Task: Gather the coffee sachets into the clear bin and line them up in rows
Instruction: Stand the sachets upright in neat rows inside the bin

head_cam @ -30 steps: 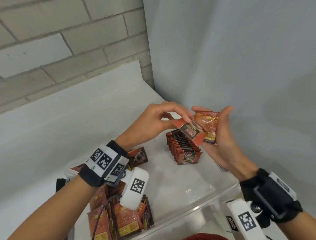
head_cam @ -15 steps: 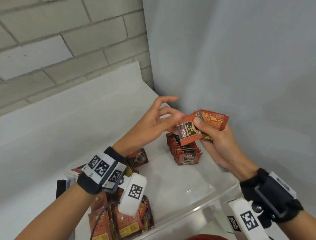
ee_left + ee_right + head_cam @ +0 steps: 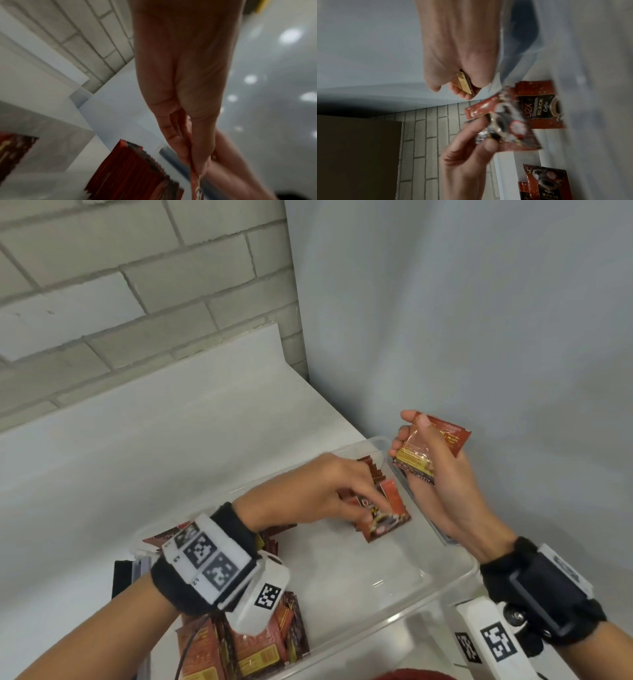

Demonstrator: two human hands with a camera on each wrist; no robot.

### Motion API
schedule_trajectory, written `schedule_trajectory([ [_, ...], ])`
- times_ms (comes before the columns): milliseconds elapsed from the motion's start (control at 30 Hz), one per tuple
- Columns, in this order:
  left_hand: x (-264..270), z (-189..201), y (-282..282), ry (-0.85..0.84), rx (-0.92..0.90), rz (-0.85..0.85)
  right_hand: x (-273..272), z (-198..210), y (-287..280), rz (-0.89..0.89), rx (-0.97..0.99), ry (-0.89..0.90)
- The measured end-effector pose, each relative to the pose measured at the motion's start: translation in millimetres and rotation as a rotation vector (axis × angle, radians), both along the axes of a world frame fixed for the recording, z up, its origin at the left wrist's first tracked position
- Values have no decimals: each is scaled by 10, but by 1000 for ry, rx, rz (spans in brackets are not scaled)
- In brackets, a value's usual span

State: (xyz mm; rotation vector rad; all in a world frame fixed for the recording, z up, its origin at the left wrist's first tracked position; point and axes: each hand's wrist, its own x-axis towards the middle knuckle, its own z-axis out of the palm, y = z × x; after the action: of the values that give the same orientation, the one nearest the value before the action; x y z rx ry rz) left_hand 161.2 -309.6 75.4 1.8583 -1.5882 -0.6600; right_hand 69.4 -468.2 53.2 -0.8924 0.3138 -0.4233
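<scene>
My left hand [image 3: 318,494] pinches one sachet [image 3: 387,517] at the standing row [image 3: 137,166]; my right hand [image 3: 433,474] clutches spare sachets [image 3: 428,446]. A clumsy push could topple the row.

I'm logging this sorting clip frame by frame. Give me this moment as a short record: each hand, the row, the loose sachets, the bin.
left hand: pinches one sachet low in the bin, at the near end of the row
right hand: holds a small stack above the bin's far right corner
row: sachets standing on edge
loose pile: near left corner of the bin
bin: clear, on a white surface
</scene>
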Motion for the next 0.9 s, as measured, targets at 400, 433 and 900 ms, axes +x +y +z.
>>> schedule_trajectory([
  [400, -51, -350, -302, -556, -73, -215, 5, -18, -13, 6, -7, -9],
  [433, -49, -371, -301, -566, -77, -213, 4, -21, -13, 8, -9, -6],
  [900, -102, -502, -304, -674, -36, -224, -45, -3, -37, 63, 154, -13],
])
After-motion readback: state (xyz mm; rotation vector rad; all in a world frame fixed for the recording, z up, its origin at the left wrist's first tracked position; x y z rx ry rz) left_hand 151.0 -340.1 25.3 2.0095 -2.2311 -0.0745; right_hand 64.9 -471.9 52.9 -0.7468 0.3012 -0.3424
